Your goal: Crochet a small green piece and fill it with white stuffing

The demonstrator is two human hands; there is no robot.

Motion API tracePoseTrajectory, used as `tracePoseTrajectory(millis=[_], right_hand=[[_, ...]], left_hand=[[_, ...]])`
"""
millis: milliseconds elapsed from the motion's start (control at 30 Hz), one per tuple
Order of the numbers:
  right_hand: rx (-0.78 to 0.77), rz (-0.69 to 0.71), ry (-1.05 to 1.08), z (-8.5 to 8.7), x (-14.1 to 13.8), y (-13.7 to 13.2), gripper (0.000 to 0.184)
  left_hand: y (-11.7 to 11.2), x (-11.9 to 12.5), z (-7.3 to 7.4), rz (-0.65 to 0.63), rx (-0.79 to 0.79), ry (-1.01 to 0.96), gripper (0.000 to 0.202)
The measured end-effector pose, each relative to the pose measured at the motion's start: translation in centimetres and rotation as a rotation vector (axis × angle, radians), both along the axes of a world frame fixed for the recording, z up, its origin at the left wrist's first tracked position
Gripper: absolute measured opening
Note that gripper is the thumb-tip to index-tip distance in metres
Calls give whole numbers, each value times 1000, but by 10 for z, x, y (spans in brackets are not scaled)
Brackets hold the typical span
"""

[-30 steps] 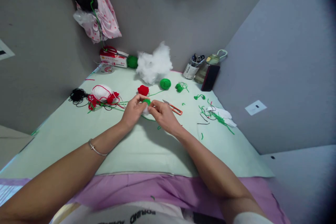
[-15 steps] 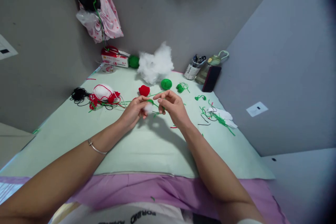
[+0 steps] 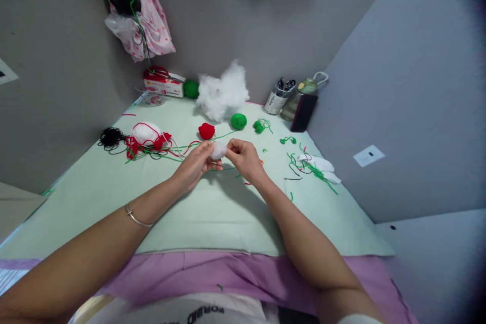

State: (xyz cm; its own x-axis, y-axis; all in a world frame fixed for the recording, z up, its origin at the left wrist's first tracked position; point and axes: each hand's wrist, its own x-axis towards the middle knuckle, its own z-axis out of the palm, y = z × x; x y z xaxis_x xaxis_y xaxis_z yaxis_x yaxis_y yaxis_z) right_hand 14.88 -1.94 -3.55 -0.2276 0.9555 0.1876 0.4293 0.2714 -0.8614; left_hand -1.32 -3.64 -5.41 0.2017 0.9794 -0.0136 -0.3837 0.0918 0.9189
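Note:
A small tuft of white stuffing (image 3: 218,150) sits between my two hands over the middle of the table. My left hand (image 3: 197,161) has its fingers closed on the tuft's left side. On the other side, the thumb and fingers of my right hand (image 3: 243,157) pinch its edge. Just beneath the hands shows a thin, pale piece of what looks like a hook, mostly hidden. Beyond them lie a red yarn piece (image 3: 206,131) and a green yarn ball (image 3: 238,121). The green piece seen earlier between the hands is hidden now.
A heap of white stuffing (image 3: 222,92) stands against the wall. Tangled red, white and black yarn (image 3: 147,134) lies left; green yarn scraps (image 3: 319,174) lie right. At the back are a box with scissors (image 3: 164,83), a pen cup (image 3: 276,98) and a phone (image 3: 304,113).
My right hand has moved in to the left and now pinches the white tuft. The green piece has gone out of sight and the tuft has come up between my hands.

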Motion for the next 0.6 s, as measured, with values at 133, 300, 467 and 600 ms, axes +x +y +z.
tracePoseTrajectory(millis=[133, 300, 467, 600], right_hand=[[-22, 25, 1, 6, 4, -1, 29], [-30, 88, -19, 14, 6, -7, 26], [-6, 79, -39, 19, -1, -18, 24], [20, 67, -56, 20, -5, -22, 18]], left_hand=[[0, -2, 6, -24, 32, 36, 33], [2, -5, 7, 0, 68, 118, 36], [3, -1, 3, 75, 123, 183, 29], [1, -1, 5, 100, 127, 179, 24]])
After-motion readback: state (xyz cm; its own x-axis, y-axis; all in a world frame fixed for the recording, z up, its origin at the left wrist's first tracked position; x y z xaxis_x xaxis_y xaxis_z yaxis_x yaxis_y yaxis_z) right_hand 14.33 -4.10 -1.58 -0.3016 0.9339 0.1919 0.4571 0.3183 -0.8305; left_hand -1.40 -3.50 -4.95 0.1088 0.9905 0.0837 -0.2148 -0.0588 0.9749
